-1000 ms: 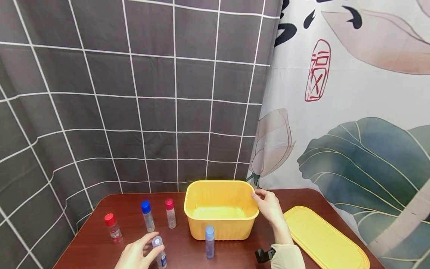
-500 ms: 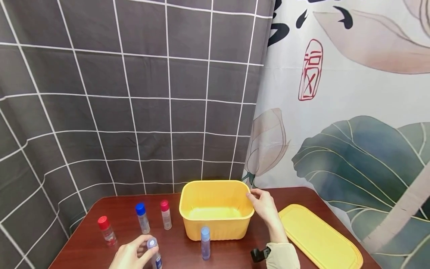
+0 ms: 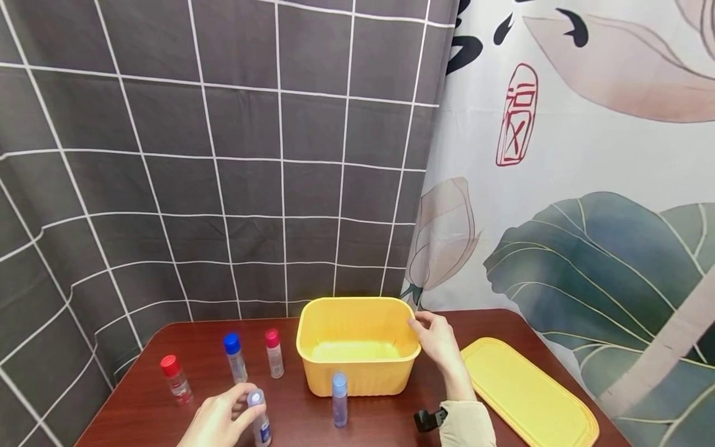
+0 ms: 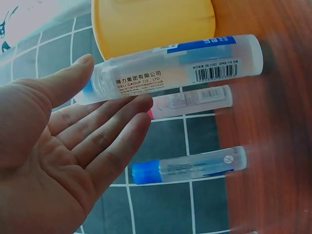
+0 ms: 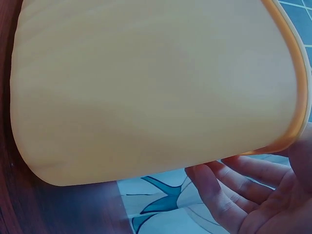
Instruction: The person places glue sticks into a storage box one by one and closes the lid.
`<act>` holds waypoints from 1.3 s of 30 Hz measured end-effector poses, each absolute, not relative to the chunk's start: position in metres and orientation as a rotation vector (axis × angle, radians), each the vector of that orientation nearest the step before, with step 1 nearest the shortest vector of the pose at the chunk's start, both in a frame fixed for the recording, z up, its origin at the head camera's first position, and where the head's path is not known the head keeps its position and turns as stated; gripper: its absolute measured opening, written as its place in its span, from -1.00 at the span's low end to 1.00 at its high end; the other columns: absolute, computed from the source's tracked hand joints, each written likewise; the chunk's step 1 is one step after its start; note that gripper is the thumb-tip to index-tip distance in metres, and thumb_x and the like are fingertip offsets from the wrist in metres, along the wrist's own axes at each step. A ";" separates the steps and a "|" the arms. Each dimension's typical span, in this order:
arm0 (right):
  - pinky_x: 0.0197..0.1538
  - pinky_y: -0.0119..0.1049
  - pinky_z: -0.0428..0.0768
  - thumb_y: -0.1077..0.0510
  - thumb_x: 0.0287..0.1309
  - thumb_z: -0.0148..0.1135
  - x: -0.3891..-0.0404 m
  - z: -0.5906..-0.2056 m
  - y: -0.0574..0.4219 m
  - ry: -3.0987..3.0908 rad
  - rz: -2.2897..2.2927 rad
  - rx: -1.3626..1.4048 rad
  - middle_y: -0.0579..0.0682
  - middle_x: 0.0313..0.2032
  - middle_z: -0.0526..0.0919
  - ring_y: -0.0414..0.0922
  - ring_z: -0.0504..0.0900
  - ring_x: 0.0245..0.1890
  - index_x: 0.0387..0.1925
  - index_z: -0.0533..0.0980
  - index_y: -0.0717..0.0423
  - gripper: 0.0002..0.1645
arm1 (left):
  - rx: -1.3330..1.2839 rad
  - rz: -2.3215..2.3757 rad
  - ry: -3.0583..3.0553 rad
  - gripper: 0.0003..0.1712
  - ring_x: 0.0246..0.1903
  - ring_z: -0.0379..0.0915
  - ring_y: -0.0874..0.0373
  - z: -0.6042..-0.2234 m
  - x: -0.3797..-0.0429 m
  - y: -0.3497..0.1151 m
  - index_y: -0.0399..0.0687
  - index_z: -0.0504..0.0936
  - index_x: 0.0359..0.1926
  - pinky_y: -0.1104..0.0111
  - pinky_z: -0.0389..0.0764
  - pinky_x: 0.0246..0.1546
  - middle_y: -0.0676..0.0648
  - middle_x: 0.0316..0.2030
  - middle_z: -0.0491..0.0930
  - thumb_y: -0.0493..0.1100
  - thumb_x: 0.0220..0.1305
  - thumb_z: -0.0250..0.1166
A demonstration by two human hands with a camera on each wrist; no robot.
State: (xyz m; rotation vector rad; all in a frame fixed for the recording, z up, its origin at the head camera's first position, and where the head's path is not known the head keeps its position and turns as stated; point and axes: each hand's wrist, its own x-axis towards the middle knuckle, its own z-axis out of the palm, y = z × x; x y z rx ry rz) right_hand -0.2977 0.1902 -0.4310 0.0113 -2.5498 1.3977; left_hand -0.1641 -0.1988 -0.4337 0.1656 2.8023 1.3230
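My left hand [image 3: 220, 417] pinches a translucent glue stick [image 3: 260, 422] near its capped end, thumb on one side and fingers on the other. In the left wrist view the printed label and barcode on this glue stick [image 4: 214, 70] face the camera. At the right end of an open yellow plastic box [image 3: 357, 377], my right hand [image 3: 438, 340] grips the rim. The right wrist view has the box wall [image 5: 146, 97] large, with the fingers at its edge. A light-blue-capped glue stick [image 3: 339, 403] stands upright before the box.
Left of the box stand a red-capped stick [image 3: 176, 380], a blue-capped glue stick [image 3: 236, 359] and a pink-capped one [image 3: 274, 354]. A yellow lid [image 3: 530, 394] lies on the table at the right. Grey grid cloth [image 3: 246, 186] hangs behind the dark red table [image 3: 301, 428].
The head view has shifted slightly, moving the scene a little to the left. Both hands keep their holds, and the glue stick and box stay almost where they were.
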 end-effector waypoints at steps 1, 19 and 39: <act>-0.09 -0.09 0.64 0.15 0.27 0.24 -0.297 -0.432 0.190 -2.548 1.401 0.013 0.15 -0.17 0.69 -0.01 0.66 -0.22 0.03 0.57 0.32 -0.62 | 0.173 1.325 2.794 -0.52 -0.26 0.65 -0.08 -0.433 -0.164 -0.198 -0.27 0.56 -0.01 0.08 0.67 -0.24 -0.11 -0.26 0.67 -0.02 0.20 0.40; -0.10 -0.10 0.63 0.15 0.28 0.24 -0.296 -0.431 0.190 -2.535 1.382 0.018 0.12 -0.21 0.69 -0.02 0.65 -0.23 -0.02 0.61 0.29 -0.67 | 0.319 1.319 3.017 -0.65 -0.25 0.65 0.11 -0.385 -0.178 -0.163 -0.02 0.62 -0.05 0.21 0.68 -0.25 0.06 -0.27 0.67 -0.06 0.16 0.44; -0.08 -0.08 0.64 0.15 0.29 0.23 -0.299 -0.430 0.190 -2.530 1.424 0.015 0.15 -0.16 0.68 -0.01 0.65 -0.21 0.03 0.58 0.32 -0.63 | 0.672 1.252 3.086 -0.69 -0.38 0.60 0.36 -0.337 -0.222 -0.130 0.00 0.64 -0.08 0.32 0.65 -0.25 0.19 -0.38 0.64 0.04 0.26 0.35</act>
